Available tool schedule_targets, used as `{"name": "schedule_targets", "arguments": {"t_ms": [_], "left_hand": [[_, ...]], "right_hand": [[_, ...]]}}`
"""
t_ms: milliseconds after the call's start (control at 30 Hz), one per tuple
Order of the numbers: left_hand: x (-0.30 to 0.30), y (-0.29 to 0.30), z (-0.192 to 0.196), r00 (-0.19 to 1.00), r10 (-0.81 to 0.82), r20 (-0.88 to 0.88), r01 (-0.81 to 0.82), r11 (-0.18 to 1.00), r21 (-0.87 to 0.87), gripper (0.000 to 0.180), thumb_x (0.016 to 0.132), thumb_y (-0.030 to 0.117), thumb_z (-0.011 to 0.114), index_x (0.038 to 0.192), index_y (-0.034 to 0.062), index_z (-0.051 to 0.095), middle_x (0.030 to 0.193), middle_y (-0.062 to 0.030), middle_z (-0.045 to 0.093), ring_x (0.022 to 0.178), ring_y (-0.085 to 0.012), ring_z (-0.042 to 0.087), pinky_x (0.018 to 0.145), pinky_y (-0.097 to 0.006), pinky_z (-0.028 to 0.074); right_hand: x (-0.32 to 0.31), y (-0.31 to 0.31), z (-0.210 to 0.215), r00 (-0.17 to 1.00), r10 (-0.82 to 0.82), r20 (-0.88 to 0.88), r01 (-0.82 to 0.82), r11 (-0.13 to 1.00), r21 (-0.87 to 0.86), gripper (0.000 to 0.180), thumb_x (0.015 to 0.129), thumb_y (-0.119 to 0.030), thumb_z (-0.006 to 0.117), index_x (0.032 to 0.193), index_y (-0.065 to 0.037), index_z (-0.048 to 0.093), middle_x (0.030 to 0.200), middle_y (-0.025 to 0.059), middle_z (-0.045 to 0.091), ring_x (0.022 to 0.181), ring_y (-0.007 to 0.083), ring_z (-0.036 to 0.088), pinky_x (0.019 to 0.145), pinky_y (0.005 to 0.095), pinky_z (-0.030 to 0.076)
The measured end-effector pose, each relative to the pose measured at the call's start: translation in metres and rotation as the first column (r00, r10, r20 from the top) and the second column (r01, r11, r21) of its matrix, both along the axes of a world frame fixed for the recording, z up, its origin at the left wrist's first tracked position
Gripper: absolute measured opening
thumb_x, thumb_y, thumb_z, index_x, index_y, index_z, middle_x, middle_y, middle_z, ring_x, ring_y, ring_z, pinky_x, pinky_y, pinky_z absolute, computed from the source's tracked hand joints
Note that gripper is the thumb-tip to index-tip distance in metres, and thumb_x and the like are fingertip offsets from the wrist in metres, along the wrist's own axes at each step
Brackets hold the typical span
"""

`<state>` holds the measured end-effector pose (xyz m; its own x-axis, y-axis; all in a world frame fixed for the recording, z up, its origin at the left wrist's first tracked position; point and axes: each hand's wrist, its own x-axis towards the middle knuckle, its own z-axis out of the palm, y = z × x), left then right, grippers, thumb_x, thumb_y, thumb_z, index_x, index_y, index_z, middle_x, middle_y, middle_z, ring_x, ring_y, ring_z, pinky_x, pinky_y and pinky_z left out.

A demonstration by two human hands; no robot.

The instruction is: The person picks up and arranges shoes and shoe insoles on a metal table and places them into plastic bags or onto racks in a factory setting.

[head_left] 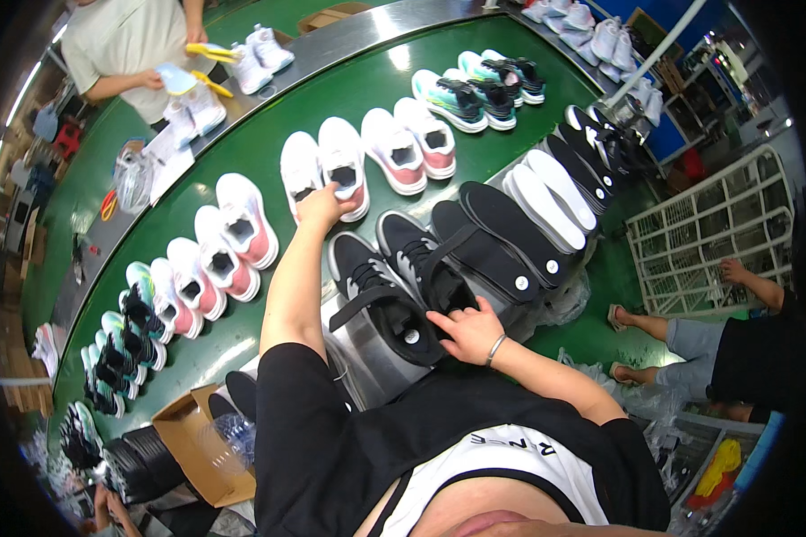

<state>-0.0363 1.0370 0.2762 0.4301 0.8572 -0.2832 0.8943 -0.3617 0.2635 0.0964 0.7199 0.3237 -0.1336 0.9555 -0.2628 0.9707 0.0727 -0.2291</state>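
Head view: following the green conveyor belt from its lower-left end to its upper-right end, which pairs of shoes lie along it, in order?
Teal-and-black pairs → white-and-pink pairs → white pair under the left hand → white-and-pink pair → teal-and-black pairs.

An open brown cardboard box (192, 447) sat at the lower left, below the green conveyor belt (269, 134). Clear plastic bags (132, 179) lay bunched beside white paper sheets (172, 157) on the grey surface (242, 103) along the belt's far edge. Small round white labels (552, 267) dotted the black insoles (501, 237).
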Motion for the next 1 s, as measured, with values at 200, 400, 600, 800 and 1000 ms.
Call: {"name": "schedule_targets", "arguments": {"t_ms": [200,400,600,800,1000], "left_hand": [[0.033,0.002,-0.013,0.989,0.103,0.107,-0.116,0.985,0.129,0.053,0.068,0.051,0.056,0.099,0.0084,0.054,0.086,-0.0152,0.061,0.081,-0.0298,0.058,0.068,-0.040,0.045],[0.004,0.004,0.008,0.969,0.102,0.226,-0.139,0.978,0.154,0.045,0.069,0.041,0.058,0.098,0.0073,0.054,0.088,-0.0145,0.060,0.083,-0.0303,0.058,0.070,-0.039,0.044],[-0.129,-0.020,0.021,0.466,0.676,0.570,-0.883,0.321,0.341,0.036,0.067,0.025,0.059,0.095,0.0037,0.052,0.092,-0.0142,0.053,0.093,-0.0312,0.049,0.078,-0.044,0.038],[-0.230,-0.044,-0.062,-0.416,0.783,0.462,-0.586,0.157,-0.795,0.045,0.073,0.032,0.056,0.103,0.0008,0.046,0.103,-0.0123,0.050,0.088,-0.0236,0.052,0.066,-0.045,0.045],[-0.182,-0.024,-0.063,-0.320,0.843,0.432,-0.492,0.242,-0.836,0.041,0.072,0.031,0.056,0.104,0.0072,0.049,0.092,-0.0086,0.055,0.076,-0.0273,0.055,0.056,-0.047,0.045]], "right_hand": [[0.007,0.001,0.001,0.999,-0.015,-0.038,0.014,1.000,-0.020,0.048,0.072,-0.032,0.055,0.117,-0.023,0.043,0.082,0.0061,0.057,0.078,0.0236,0.056,0.087,0.0488,0.030],[0.001,0.002,0.002,0.995,-0.032,-0.100,0.034,0.999,0.021,0.044,0.071,-0.031,0.056,0.113,-0.023,0.046,0.081,0.0044,0.057,0.076,0.0223,0.055,0.085,0.0460,0.032],[0.001,0.002,-0.005,0.997,-0.017,-0.077,0.025,0.995,0.101,0.044,0.070,-0.029,0.058,0.112,-0.020,0.048,0.077,0.0049,0.057,0.072,0.0228,0.055,0.083,0.0452,0.033],[-0.002,0.003,-0.006,0.999,0.031,-0.036,-0.027,0.992,0.125,0.045,0.070,-0.029,0.058,0.113,-0.019,0.048,0.076,0.0067,0.057,0.072,0.0247,0.055,0.081,0.0453,0.035],[0.002,0.005,-0.008,0.998,0.070,-0.006,-0.069,0.996,0.063,0.048,0.068,-0.027,0.058,0.114,-0.017,0.046,0.080,0.0081,0.058,0.075,0.0262,0.055,0.080,0.0447,0.036]]}}
